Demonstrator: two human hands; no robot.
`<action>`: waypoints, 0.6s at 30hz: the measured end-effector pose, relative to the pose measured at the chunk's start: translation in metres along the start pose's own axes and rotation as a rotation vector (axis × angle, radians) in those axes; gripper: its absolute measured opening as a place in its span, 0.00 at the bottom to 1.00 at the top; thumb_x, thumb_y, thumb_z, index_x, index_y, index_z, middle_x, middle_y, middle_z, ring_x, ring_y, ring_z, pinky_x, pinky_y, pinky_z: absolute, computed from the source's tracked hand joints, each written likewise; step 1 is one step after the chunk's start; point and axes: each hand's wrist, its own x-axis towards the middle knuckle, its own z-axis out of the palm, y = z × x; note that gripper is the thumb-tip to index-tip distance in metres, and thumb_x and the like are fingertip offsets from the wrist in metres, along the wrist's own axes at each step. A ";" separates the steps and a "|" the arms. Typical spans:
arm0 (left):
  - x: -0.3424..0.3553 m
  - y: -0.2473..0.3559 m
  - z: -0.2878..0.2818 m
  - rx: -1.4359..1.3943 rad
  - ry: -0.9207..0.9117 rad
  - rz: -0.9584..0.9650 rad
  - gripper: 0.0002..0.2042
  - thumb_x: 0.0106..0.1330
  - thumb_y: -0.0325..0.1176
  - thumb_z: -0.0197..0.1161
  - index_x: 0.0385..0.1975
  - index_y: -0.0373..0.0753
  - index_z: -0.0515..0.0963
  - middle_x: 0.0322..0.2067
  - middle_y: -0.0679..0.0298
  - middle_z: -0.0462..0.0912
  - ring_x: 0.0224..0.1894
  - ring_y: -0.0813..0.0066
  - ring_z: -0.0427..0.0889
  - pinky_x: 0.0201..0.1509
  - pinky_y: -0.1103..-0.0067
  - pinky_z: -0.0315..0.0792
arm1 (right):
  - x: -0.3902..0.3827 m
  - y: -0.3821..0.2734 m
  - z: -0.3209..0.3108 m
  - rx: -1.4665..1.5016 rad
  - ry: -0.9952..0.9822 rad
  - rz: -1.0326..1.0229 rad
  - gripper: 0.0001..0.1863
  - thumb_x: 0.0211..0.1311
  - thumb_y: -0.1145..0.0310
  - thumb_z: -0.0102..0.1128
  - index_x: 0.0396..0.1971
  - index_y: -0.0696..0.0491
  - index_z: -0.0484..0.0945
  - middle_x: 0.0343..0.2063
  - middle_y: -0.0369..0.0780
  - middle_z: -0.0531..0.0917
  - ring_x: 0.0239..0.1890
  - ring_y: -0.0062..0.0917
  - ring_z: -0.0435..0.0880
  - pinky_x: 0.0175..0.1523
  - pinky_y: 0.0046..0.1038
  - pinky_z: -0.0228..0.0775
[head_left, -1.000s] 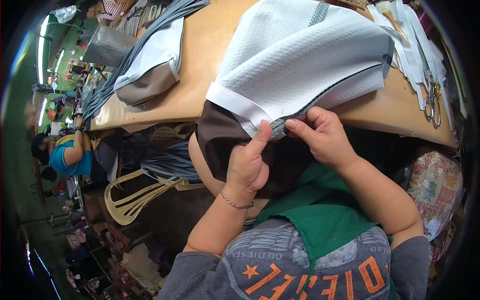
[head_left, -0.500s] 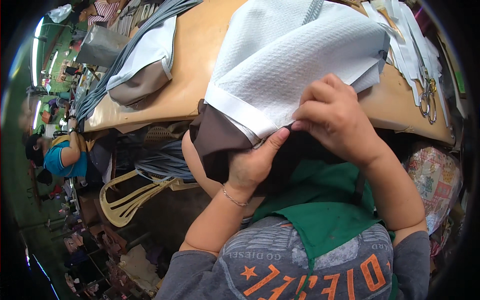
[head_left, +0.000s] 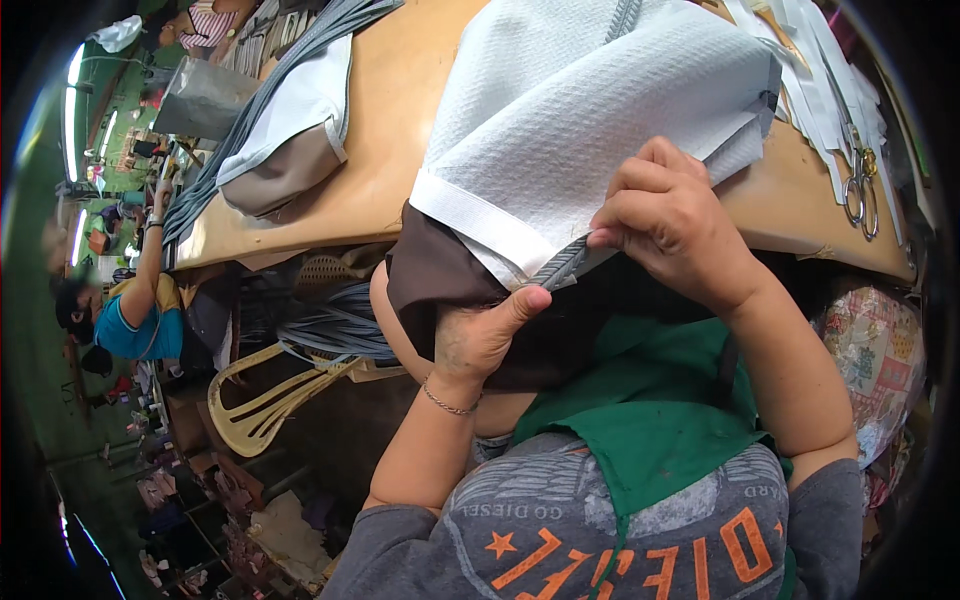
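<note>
A large white quilted fabric piece (head_left: 540, 120) drapes over the table and hangs off its front edge toward me. A flat white band (head_left: 485, 215) runs along its lower left side, next to dark brown fabric (head_left: 435, 270). My left hand (head_left: 478, 335) grips this lower corner, thumb on top, its other fingers hidden beneath. At the corner a short grey ribbed strip (head_left: 562, 266) shows along the edge, between my two hands. The right hand (head_left: 670, 225) pinches the fabric edge at the strip's upper end with thumb and fingertips.
The tan table (head_left: 385, 120) carries a white-and-brown sewn piece (head_left: 285, 165) and long grey cords (head_left: 235, 130) at left. Scissors (head_left: 860, 195) and white strips (head_left: 810, 110) lie at right. A cream plastic chair (head_left: 250, 410) stands lower left. Farther left is a person in blue (head_left: 140, 320).
My hands have moved slightly apart, the left down and leftward. The grey ribbed strip now shows at the corner between them. The person at left has raised an arm.
</note>
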 end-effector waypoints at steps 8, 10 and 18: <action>0.008 0.009 0.019 0.114 0.012 -0.053 0.14 0.55 0.33 0.63 0.38 0.33 0.74 0.36 0.68 0.76 0.38 0.81 0.73 0.44 0.84 0.67 | 0.007 -0.001 -0.005 0.101 0.003 0.010 0.05 0.40 0.68 0.63 0.17 0.50 0.75 0.19 0.32 0.71 0.28 0.28 0.68 0.36 0.29 0.60; 0.013 0.010 0.023 0.074 0.003 -0.071 0.12 0.55 0.31 0.63 0.37 0.33 0.75 0.35 0.67 0.77 0.38 0.81 0.73 0.43 0.84 0.67 | 0.009 0.000 -0.007 0.099 -0.012 0.009 0.06 0.40 0.68 0.64 0.17 0.50 0.75 0.20 0.32 0.71 0.28 0.29 0.68 0.35 0.29 0.61; 0.039 0.015 0.004 0.100 -0.102 0.040 0.12 0.54 0.31 0.64 0.36 0.33 0.75 0.34 0.67 0.77 0.37 0.81 0.74 0.41 0.84 0.69 | 0.035 0.004 -0.001 -0.076 -0.051 -0.015 0.05 0.41 0.68 0.63 0.18 0.51 0.76 0.21 0.34 0.73 0.28 0.30 0.69 0.34 0.30 0.61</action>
